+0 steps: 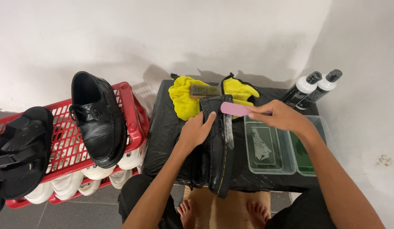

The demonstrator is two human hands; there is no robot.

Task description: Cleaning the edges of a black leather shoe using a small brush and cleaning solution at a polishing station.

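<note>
A black leather shoe [216, 157] lies on its side on a black-covered table [163, 127], its sole edge with yellow stitching turned to the right. My left hand [196, 129] presses on the shoe's upper. My right hand [278, 115] holds a pink-handled brush [231, 109] whose pale bristles rest against the sole edge near the toe.
A yellow cloth [185, 96] and a wooden brush [203, 91] lie behind the shoe. Two clear tubs of water [269, 146] stand at the right, two black-and-white bottles [309, 87] behind them. A red crate [129, 114] at the left carries another black shoe [99, 118] and black sandals [21, 148].
</note>
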